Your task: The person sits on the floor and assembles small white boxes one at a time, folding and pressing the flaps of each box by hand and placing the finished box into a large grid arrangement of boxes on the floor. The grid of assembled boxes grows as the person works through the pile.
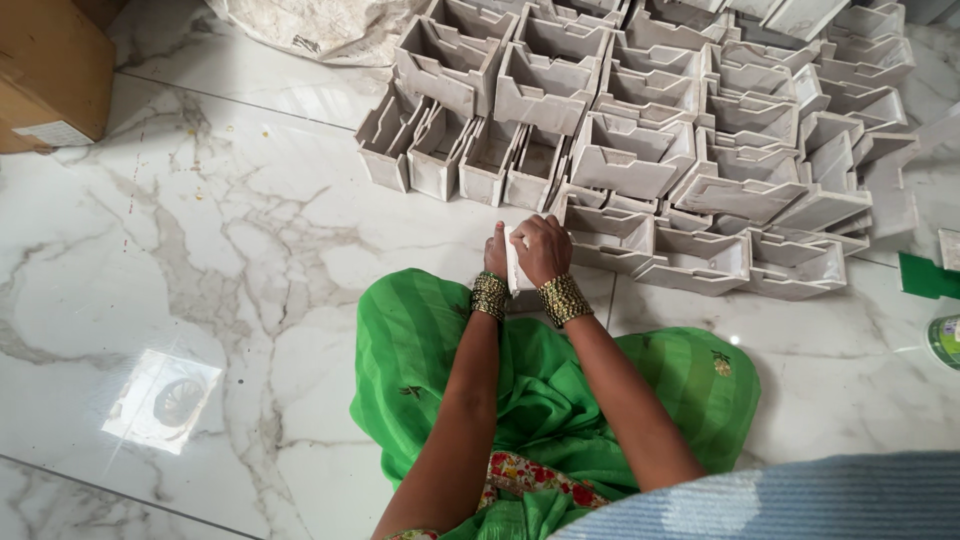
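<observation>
A small white flat piece (516, 268) is gripped between the two hands, held upright just above the lap. The right hand (542, 247) is curled over its top edge, fingers folded down on it. The left hand (495, 252) is pressed against its other side; most of that hand is hidden behind the piece, so its grasp can be judged only as probably closed on it. Gold bangles (563, 299) are worn at both wrists, and a green garment (540, 390) is spread over the knees below.

Just beyond the hands, stacked white box-shaped parts (640, 150) are packed in rows, the nearest one almost touching the right knuckles. The stack is spread from the centre to the right edge of the view and upward out of frame.

Everything is set on a glossy white marble floor (230, 250) with grey veins and visible tile seams; a bright light reflection is seen at lower left. The floor to the left of the hands is wide and bare as far as a brown cardboard box (50, 70) in the top-left corner. A pale sack (320, 25) is laid behind the stack. At the far right edge a green flat object (925, 277) and a round green-rimmed item (945, 340) are partly cut off.
</observation>
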`<state>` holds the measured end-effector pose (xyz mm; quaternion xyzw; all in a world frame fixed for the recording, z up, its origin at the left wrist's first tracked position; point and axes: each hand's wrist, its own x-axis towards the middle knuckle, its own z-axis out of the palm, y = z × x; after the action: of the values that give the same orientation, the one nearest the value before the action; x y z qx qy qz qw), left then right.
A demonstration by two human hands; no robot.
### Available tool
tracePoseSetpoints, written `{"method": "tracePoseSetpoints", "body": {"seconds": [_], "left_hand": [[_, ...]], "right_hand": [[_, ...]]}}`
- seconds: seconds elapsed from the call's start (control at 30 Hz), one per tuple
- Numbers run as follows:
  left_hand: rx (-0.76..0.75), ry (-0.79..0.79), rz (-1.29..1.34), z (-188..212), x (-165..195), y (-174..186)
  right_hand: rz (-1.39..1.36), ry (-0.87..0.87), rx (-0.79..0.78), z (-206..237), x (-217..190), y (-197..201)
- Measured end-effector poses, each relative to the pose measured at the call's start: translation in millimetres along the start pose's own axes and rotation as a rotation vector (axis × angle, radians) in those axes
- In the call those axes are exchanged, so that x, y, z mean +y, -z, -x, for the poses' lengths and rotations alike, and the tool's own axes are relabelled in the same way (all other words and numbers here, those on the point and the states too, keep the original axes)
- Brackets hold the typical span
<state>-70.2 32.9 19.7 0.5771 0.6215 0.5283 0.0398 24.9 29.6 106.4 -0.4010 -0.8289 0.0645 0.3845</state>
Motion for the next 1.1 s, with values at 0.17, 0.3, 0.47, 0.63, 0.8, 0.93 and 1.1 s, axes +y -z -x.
{"method": "tracePoseSetpoints", "body": {"seconds": [0.17, 0.3, 0.47, 0.63, 0.8, 0.93, 1.1], "left_hand": [[-0.161, 0.206, 0.158, -1.9, -6.0, -2.9], [-0.048, 0.031, 0.047, -2.8, -6.9, -1.0], [-0.02, 0.024, 0.001, -3.3, -7.9, -1.5], [-0.183, 0.421, 0.638, -8.5, -8.4, -3.2], [-0.059, 0.103, 0.177, -6.2, -0.3, 3.9], [-0.09, 0.095, 0.185, -7.9, 1.3, 6.8], [0.015, -0.062, 0.019, -4.8, -6.6, -0.5]], "right_hand": [[-0.016, 0.024, -0.053, 31.7, 1.8, 6.9], [-0.024, 0.036, -0.116, 54.6, -0.7, 16.3], [-0.038, 0.084, -0.126, 64.8, 0.1, 21.4], [0.004, 0.109, -0.137, 55.3, 5.3, 14.2], [0.018, 0.084, -0.108, 37.3, 6.2, 2.9], [0.003, 0.113, -0.062, 44.3, 6.7, 5.1], [-0.047, 0.146, -0.082, 61.9, 4.9, 17.1]]}}
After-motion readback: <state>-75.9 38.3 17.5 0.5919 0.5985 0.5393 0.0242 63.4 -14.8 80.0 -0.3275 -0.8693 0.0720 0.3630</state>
